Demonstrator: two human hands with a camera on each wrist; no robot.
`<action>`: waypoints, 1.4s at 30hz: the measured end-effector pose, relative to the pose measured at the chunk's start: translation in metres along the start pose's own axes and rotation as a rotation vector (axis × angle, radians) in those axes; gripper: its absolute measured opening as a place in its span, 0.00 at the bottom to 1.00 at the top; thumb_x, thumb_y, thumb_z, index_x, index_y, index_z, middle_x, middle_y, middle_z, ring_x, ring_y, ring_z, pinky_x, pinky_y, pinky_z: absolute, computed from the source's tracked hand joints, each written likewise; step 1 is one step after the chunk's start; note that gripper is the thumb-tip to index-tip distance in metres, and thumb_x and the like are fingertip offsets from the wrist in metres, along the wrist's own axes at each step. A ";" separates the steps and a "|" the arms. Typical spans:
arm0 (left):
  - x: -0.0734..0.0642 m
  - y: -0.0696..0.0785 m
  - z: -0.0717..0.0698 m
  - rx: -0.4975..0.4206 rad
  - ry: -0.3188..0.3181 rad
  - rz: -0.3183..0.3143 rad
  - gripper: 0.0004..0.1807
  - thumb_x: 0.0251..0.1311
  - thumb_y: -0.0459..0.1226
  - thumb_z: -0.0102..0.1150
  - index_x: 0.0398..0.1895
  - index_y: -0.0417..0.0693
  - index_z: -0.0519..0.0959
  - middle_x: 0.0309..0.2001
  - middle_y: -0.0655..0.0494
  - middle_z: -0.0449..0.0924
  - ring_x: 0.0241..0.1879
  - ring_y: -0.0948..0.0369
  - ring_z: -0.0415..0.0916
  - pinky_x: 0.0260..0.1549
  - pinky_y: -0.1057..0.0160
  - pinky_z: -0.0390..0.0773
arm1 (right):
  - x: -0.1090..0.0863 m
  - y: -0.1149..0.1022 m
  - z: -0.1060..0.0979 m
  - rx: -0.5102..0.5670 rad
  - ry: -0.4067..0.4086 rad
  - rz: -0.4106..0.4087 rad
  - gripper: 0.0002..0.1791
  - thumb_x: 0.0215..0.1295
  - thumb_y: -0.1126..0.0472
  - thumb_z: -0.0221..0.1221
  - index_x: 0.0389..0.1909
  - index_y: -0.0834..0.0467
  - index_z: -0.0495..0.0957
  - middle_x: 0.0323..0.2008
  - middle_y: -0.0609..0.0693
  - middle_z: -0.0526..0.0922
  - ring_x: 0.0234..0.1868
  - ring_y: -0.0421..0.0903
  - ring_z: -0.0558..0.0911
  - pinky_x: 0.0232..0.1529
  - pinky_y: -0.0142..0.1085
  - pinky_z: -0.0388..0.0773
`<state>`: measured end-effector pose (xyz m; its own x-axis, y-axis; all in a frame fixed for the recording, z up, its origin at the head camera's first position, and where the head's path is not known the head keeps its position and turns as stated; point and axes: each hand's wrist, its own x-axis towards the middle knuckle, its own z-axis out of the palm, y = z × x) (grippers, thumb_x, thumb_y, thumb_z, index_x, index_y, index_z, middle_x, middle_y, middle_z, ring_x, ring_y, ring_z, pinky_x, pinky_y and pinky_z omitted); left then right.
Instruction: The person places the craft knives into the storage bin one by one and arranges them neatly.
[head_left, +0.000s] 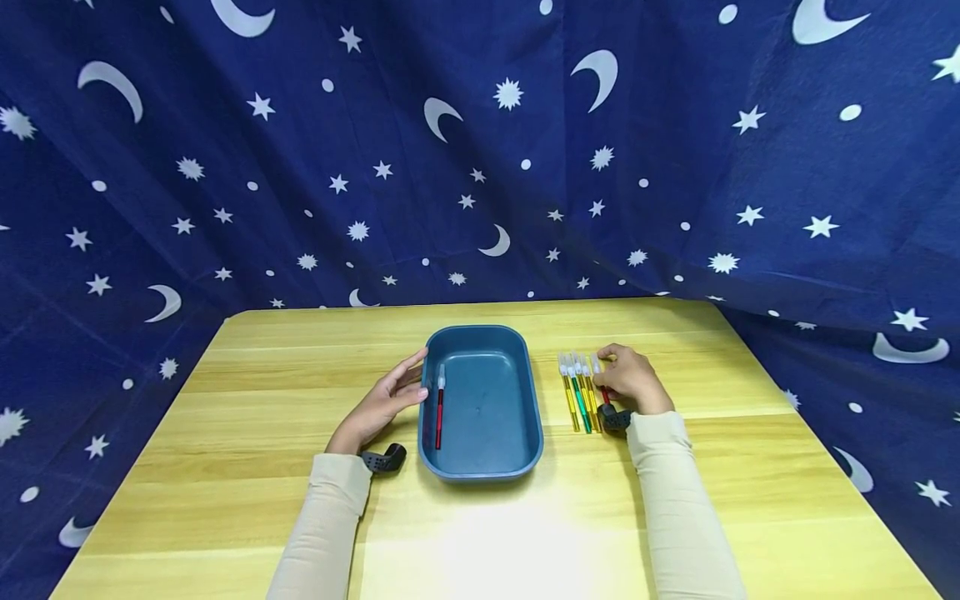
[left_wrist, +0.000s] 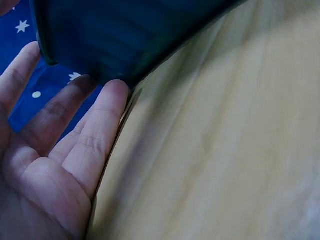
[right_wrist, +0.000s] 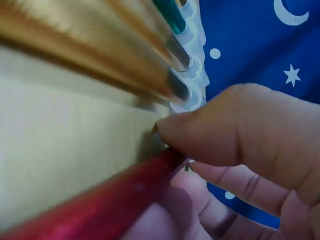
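My right hand pinches a red craft knife between thumb and fingers near its capped end. This knife lies at the right end of a row of several craft knives with clear caps, gold-handled ones and a green one. My left hand rests at the left side of a blue tray, its fingers nearly straight against the outer wall and the thumb at the rim. Another red craft knife lies inside the tray along its left wall, cap end pointing away from me.
The tray stands on a light wooden table, left of the knife row. A dark blue cloth with moons and stars hangs behind the table and along both sides. Each wrist wears a black camera.
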<state>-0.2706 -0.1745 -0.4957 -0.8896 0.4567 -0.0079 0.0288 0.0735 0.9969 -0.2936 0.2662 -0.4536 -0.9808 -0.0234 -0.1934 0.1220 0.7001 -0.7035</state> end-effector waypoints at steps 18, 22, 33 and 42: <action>0.000 0.000 0.000 -0.020 -0.001 0.008 0.42 0.80 0.34 0.58 0.90 0.52 0.51 0.84 0.34 0.52 0.80 0.35 0.58 0.76 0.43 0.66 | -0.009 -0.008 -0.014 0.223 -0.033 -0.082 0.30 0.71 0.72 0.60 0.72 0.74 0.68 0.41 0.59 0.83 0.26 0.42 0.79 0.27 0.33 0.82; 0.000 0.000 0.000 -0.022 -0.003 0.009 0.42 0.80 0.34 0.58 0.90 0.51 0.51 0.85 0.34 0.52 0.80 0.34 0.58 0.75 0.44 0.67 | -0.009 -0.013 -0.016 0.233 -0.032 -0.116 0.29 0.73 0.72 0.60 0.73 0.74 0.68 0.43 0.60 0.80 0.26 0.42 0.79 0.28 0.33 0.83; 0.000 0.001 0.000 -0.014 0.001 0.010 0.42 0.80 0.34 0.59 0.90 0.52 0.51 0.85 0.34 0.52 0.80 0.34 0.57 0.76 0.40 0.65 | -0.013 -0.025 -0.017 0.302 -0.078 -0.194 0.28 0.76 0.73 0.57 0.73 0.75 0.65 0.41 0.58 0.80 0.32 0.42 0.82 0.35 0.39 0.89; 0.000 0.001 0.000 -0.042 -0.014 0.016 0.41 0.81 0.31 0.56 0.90 0.51 0.51 0.85 0.35 0.53 0.81 0.36 0.57 0.74 0.52 0.70 | -0.010 -0.035 -0.011 0.328 -0.076 -0.260 0.28 0.73 0.74 0.57 0.72 0.75 0.68 0.42 0.59 0.78 0.33 0.41 0.84 0.38 0.42 0.91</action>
<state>-0.2708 -0.1740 -0.4948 -0.8826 0.4701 0.0069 0.0235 0.0294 0.9993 -0.2899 0.2499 -0.4191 -0.9730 -0.2299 -0.0222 -0.0736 0.3998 -0.9136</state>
